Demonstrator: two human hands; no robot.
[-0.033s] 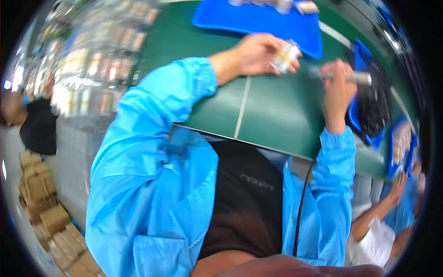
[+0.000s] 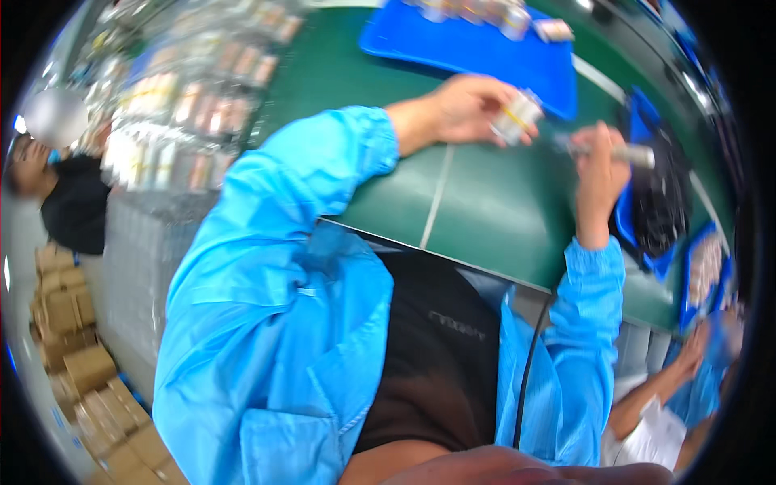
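My left hand [image 2: 477, 107] is closed around a small pale, silvery block [image 2: 517, 117] with a yellow band across it. It holds the block, tilted, above the green table [image 2: 493, 202], close to the front edge of a blue tray [image 2: 453, 56]. To the right, my right hand [image 2: 600, 174] grips a slim pale pen-shaped tool [image 2: 634, 155] between thumb and fingers. The tool's left end points toward the block and is apart from it. Motion blurs that end, so its exact kind cannot be made out.
Several similar small pieces [image 2: 515, 23] stand in the blue tray. Black plastic bags [image 2: 659, 186] lie on another blue tray at right. Wrapped stacks [image 2: 194, 105] rise at left, above cardboard boxes [image 2: 89, 368]. A co-worker's arm [image 2: 659, 388] reaches in at lower right; a black cord [image 2: 529, 372] hangs before me.
The whole view has shifted: table, trays and both hands now appear slightly lower and further right. Both hands keep their holds, and the gap between block and tool looks about the same.
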